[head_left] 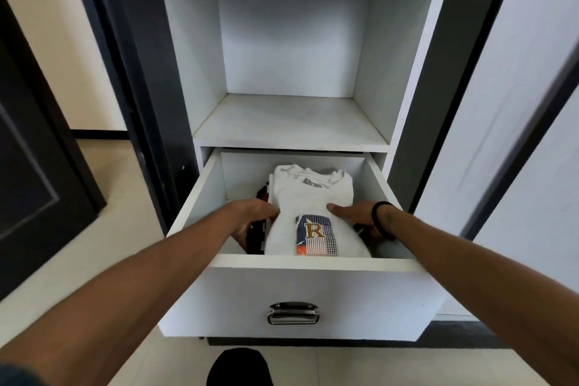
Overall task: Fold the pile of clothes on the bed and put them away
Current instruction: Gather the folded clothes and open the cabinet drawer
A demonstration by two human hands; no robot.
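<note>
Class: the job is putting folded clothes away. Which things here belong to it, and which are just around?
In the job: left hand, right hand, folded white shirt, dark patterned garment, open drawer.
Just around: bare shelf, dark door, black wristband.

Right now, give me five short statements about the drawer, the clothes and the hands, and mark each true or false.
1. The drawer is pulled open. True.
2. The white folded shirt lies on the shelf above the drawer. False: it sits inside the drawer, and that shelf holds nothing.
3. The shirt's patch shows a letter R. True.
4. The left hand wears a black wristband. False: the wristband is on the right hand.
5. Both hands flank the shirt. True.
</note>
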